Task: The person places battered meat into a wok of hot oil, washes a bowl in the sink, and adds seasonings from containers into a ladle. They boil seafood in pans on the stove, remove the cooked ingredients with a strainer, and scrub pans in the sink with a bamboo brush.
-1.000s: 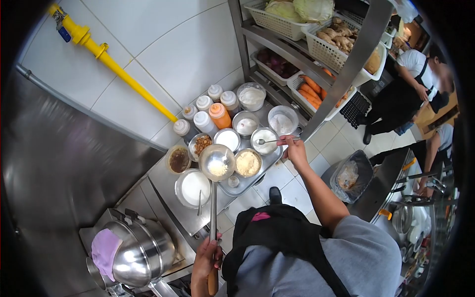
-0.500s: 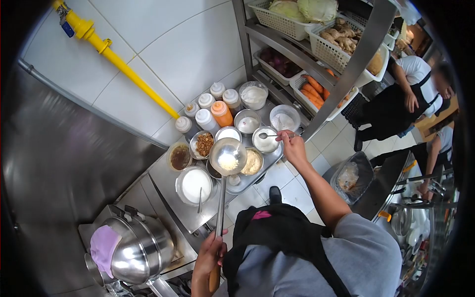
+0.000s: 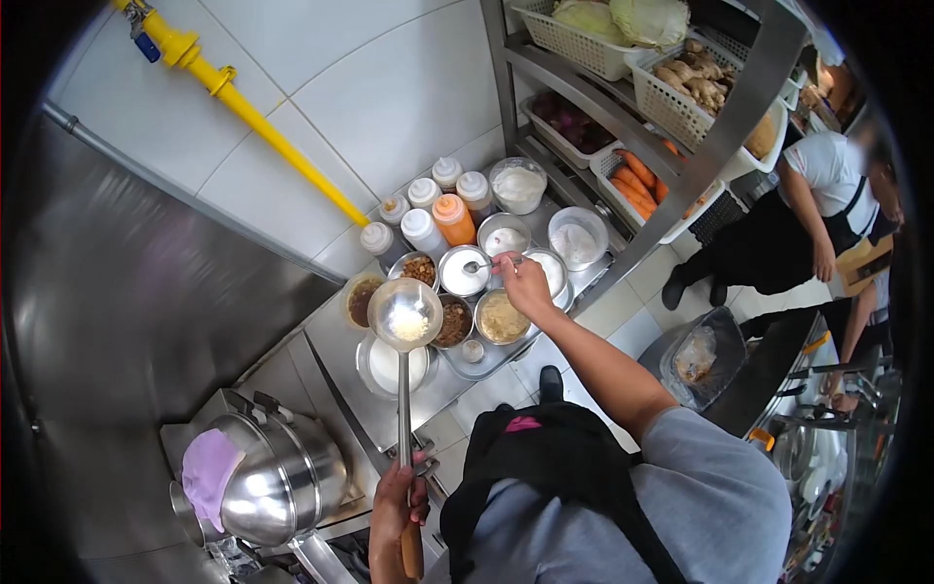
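My left hand (image 3: 397, 501) is wrapped round the handle of a long metal ladle (image 3: 404, 389), whose bowl holds a small heap of pale yellow grains or powder (image 3: 410, 325). My right hand (image 3: 522, 284) pinches a small metal spoon (image 3: 473, 267) over a bowl of white powder (image 3: 459, 281). Whether the spoon touches the powder I cannot tell. Around them stand a bowl of tan powder (image 3: 503, 320), a bowl of brown bits (image 3: 454, 317), a bowl of brown chunks (image 3: 420, 270) and a tub of dark liquid (image 3: 361, 302). The ladle partly covers a large white-filled container (image 3: 387, 372).
Squeeze bottles (image 3: 453, 218) stand behind the bowls against the tiled wall. A metal rack (image 3: 671, 175) with vegetable baskets is at the right, and a lined bin (image 3: 699, 360) below it. Steel pots (image 3: 272, 479) sit at lower left. Two other people are on the right.
My right hand and spoon have moved left, from one bowl of white powder to the neighbouring one. The ladle has shifted left too, uncovering the brown bits. The camera view has shifted slightly.
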`<state>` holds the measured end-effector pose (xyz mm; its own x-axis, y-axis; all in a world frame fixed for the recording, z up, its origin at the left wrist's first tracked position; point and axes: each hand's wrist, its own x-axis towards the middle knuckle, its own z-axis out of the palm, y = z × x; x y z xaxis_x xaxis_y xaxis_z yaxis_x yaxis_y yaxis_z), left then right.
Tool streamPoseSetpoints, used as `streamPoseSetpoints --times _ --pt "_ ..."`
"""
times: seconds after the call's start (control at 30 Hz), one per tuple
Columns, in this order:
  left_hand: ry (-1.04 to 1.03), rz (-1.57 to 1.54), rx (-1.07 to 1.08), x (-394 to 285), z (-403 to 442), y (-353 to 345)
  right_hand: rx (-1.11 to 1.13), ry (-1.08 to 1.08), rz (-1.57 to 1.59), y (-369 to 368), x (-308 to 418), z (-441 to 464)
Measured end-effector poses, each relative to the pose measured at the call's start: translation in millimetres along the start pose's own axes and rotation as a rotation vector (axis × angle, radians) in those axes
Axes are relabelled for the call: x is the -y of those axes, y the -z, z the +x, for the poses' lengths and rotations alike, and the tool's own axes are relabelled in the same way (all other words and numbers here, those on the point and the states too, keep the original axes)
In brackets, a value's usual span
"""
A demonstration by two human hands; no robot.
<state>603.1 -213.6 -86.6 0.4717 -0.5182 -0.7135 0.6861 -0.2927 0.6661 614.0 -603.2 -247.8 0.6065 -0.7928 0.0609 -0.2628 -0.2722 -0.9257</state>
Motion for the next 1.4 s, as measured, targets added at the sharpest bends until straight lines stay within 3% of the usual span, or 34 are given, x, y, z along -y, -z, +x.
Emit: streamPoseSetpoints --times 0.13,0.97,1.17,1.4 --pt "0.009 0.004 -0.025 2 -5 -2 -0.004 0.015 -0.103 -11 -6 12" --pt "0.021 -0.023 0.03 3 5 3 -0.014 -0.059 0.018 -22 -22 17" --pt "0.002 -0.023 0.047 8 3 7 0.048 -0.177 0.383 17 -3 5" --pt "0.023 0.011 0.08 4 8 3 0.176 -0.175 0.534 40 55 -22"
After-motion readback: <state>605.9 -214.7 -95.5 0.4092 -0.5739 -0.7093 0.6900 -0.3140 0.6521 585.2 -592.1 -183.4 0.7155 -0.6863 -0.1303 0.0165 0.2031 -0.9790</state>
